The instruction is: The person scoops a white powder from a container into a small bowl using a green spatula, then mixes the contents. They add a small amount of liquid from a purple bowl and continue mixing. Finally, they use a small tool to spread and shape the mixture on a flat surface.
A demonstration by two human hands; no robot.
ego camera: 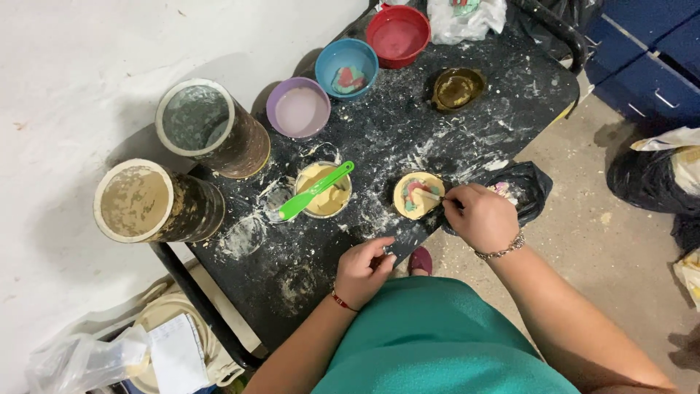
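Observation:
A small round mould [418,195] with cream, pink and green filling sits near the front edge of a black, powder-streaked table [394,124]. My right hand [482,217] is pinched on a thin tool whose tip touches the mould's right side. My left hand [362,271] rests loosely curled on the table's front edge, holding nothing I can see. A cream-filled cup [324,191] with a green spatula [315,190] laid across it stands left of the mould.
At the back stand a purple bowl [297,107], a blue bowl [347,67], a red bowl [397,35] and a dark brown bowl [456,88]. Two tall dirty cans [211,128] [157,202] stand at the left. A black bag [519,188] hangs at the right edge.

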